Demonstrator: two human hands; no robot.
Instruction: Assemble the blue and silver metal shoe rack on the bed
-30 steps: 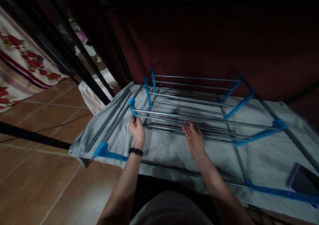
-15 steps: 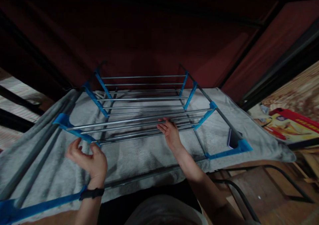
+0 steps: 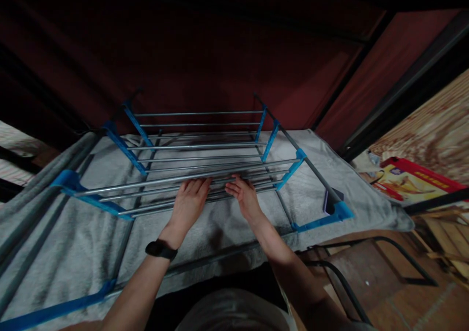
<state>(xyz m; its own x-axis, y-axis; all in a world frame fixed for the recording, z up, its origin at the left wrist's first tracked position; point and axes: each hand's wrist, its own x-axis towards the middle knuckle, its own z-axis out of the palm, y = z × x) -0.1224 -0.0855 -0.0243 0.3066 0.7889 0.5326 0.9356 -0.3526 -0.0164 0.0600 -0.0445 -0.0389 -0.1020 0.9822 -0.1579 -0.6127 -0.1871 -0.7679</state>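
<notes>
With twelve o'clock straight away from the wearer, the blue-and-grey rack [image 3: 198, 147] lies on the grey blanket [image 3: 373, 209], filling the space from nine round to three. The near tubes [image 3: 146, 183] have their long axis running almost from nine to three, the three o'clock end slightly farther off, so they pass crosswise in front of both hands.

The left hand [image 3: 189, 201] lays its fingers across these tubes toward one o'clock; the tips are hidden, and I cannot tell whether they grip. The right hand [image 3: 248, 201] sits just beside it at three o'clock, its fingers relaxed and parted, pointing to eleven, with the tips at the tubes (contact is too dim to judge).

The right hand is nearer its end: the right blue bracket [image 3: 290, 172] lies at two o'clock from it, while the left blue bracket [image 3: 93, 200] is well apart, at nine from the left hand.
</notes>
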